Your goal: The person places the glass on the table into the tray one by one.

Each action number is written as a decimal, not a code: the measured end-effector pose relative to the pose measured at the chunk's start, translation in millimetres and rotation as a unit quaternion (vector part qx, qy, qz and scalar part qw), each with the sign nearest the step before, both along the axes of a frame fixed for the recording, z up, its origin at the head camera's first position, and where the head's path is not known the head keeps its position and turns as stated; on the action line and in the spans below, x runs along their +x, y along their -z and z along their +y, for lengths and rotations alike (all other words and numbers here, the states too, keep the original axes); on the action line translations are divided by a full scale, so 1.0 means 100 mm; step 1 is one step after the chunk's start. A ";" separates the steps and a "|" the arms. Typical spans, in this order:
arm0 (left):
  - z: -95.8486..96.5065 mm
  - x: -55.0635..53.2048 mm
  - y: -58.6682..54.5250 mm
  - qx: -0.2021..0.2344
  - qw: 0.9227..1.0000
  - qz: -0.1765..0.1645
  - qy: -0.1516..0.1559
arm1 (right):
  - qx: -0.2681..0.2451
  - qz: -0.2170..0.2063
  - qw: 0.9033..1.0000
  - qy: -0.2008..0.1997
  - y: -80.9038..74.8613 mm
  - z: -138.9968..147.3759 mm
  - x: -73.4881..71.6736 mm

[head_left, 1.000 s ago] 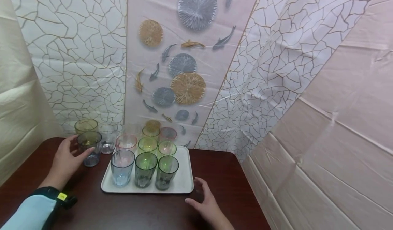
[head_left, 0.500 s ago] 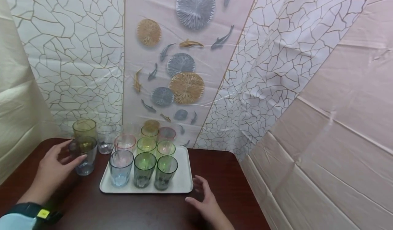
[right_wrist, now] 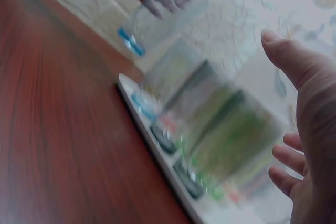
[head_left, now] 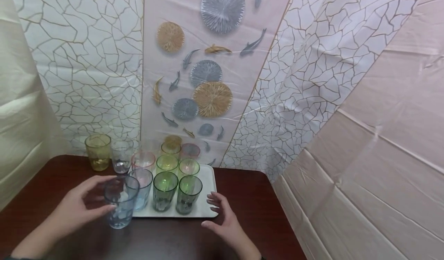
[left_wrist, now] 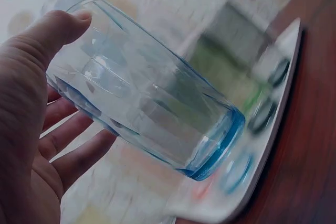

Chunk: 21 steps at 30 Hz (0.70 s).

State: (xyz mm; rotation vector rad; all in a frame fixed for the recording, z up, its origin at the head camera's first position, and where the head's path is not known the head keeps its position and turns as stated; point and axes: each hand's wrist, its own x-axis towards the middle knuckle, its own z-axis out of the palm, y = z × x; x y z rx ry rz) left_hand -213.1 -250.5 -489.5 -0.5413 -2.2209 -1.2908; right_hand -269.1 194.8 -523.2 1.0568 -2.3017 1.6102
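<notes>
My left hand (head_left: pixel 74 208) grips a bluish drinking glass (head_left: pixel 121 210) near its rim, thumb on the near side and fingers behind. Held upright, the glass overlaps the tray's front left corner in the head view. The left wrist view shows its faceted wall and thick blue base (left_wrist: pixel 218 148). My right hand (head_left: pixel 227 223), fingers loosely bent and holding nothing, is at the right front corner of the white tray (head_left: pixel 208 190). On the tray's front row are a light blue glass (head_left: pixel 143 196), a green glass (head_left: pixel 164 192) and a darker green glass (head_left: pixel 188 198).
Behind the front row, the tray bears pink-rimmed (head_left: pixel 143 160), yellow-green (head_left: pixel 167 163) and other tinted glasses. A yellow glass (head_left: pixel 98 154) and a clear glass (head_left: pixel 121 160) stand on the dark wood table (head_left: pixel 249 198), left of the tray. Patterned cloth (head_left: pixel 295 98) hangs behind.
My left hand has brought the bluish glass from beside the yellow one toward me, then right to the tray's front left corner. My right hand has shifted slightly left and up.
</notes>
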 end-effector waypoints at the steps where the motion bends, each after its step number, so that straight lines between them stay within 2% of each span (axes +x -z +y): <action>1: 0.09 0.01 -0.02 0.005 1.000 0.001 0.022 | -0.009 0.009 1.000 -0.017 -0.03 -0.05 0.00; 4: 0.34 -0.01 -0.04 0.029 0.995 0.005 0.095 | -0.030 0.029 0.997 -0.071 -0.12 -0.20 0.01; 7: 0.56 -0.05 -0.01 0.036 0.990 0.012 0.137 | -0.038 0.026 0.993 -0.109 -0.17 -0.36 0.03; 10: 0.76 -0.10 0.03 0.025 0.988 0.012 0.149 | -0.031 0.018 0.991 -0.131 -0.22 -0.51 0.07; 13: 0.93 -0.15 0.05 0.029 0.984 -0.004 0.173 | -0.028 -0.006 0.990 -0.141 -0.24 -0.63 0.11; 19: 1.14 -0.20 0.04 0.034 0.978 -0.002 0.206 | -0.055 -0.121 0.981 -0.144 -0.27 -0.75 0.20; 21: 1.17 -0.20 0.04 0.036 0.977 0.002 0.211 | -0.066 -0.137 0.978 -0.140 -0.28 -0.76 0.22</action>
